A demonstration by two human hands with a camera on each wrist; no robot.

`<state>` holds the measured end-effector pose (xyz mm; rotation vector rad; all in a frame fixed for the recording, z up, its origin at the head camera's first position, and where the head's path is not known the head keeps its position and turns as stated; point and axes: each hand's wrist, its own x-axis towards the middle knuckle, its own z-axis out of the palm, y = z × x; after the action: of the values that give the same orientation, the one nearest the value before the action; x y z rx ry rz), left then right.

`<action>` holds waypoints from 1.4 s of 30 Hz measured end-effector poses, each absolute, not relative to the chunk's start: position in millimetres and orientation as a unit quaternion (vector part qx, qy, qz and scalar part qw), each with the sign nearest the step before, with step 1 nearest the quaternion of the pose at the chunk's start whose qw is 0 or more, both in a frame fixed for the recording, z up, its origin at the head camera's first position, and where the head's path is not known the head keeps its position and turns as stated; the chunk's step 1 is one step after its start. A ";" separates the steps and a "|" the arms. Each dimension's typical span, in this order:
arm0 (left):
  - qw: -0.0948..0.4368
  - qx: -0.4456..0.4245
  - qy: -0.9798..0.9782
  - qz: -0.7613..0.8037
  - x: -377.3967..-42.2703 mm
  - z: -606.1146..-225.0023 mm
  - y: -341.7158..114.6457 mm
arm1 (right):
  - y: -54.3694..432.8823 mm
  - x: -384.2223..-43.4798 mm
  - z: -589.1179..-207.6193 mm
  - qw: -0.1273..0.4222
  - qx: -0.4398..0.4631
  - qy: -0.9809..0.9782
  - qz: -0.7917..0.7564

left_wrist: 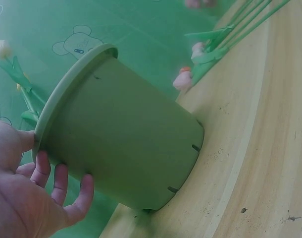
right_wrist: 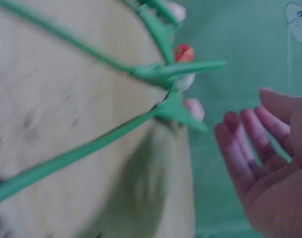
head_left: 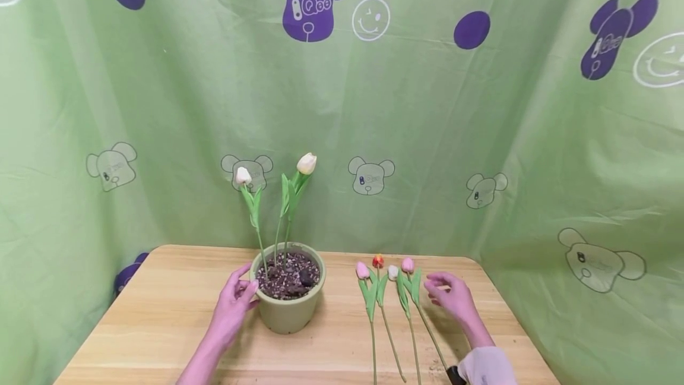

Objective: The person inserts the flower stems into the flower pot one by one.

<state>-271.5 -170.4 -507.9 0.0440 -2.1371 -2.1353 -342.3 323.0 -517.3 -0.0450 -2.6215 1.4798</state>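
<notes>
A green flower pot (head_left: 288, 315) filled with dark soil (head_left: 285, 284) stands left of the table's middle. Rising from the soil are a small white tulip (head_left: 243, 176) and a larger cream tulip (head_left: 307, 163). My left hand (head_left: 231, 300) holds the pot's left rim, thumb at the edge and fingers bent against the wall (left_wrist: 121, 134). At the right, my right hand (head_left: 453, 297) hovers with loosely bent fingers and nothing in them. Closest to it is a pink tulip (head_left: 408, 265); beside that lie a white tulip (head_left: 392, 273), a red-orange tulip (head_left: 378, 261) and another pink tulip (head_left: 363, 270).
The wooden table (head_left: 176, 314) carries a few dark crumbs near the loose stems. A black object (head_left: 455, 375) shows partly beside the right sleeve (head_left: 487, 366). Green printed curtain (head_left: 427, 106) encloses the back and both sides.
</notes>
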 end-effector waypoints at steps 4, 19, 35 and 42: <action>0.060 0.017 -0.706 -0.706 -270.9 -507.3 -170.1 | 335.3 -333.7 -535.4 0.026 -0.037 -0.882 0.470; 0.061 0.013 -0.707 -0.704 -270.9 -508.9 -170.0 | 330.7 -328.4 -557.9 -0.014 -0.066 -0.878 0.473; 0.058 0.017 -0.704 -0.707 -271.4 -509.4 -170.4 | 320.0 -330.8 -559.9 -0.020 -0.074 -0.890 0.450; 0.061 0.015 -0.707 -0.705 -272.1 -510.6 -171.4 | 319.1 -333.8 -559.9 -0.021 -0.075 -0.896 0.436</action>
<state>-272.1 -171.4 -510.6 0.0448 -2.1383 -2.1322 -333.8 319.1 -559.9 -0.2383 -2.8543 1.3892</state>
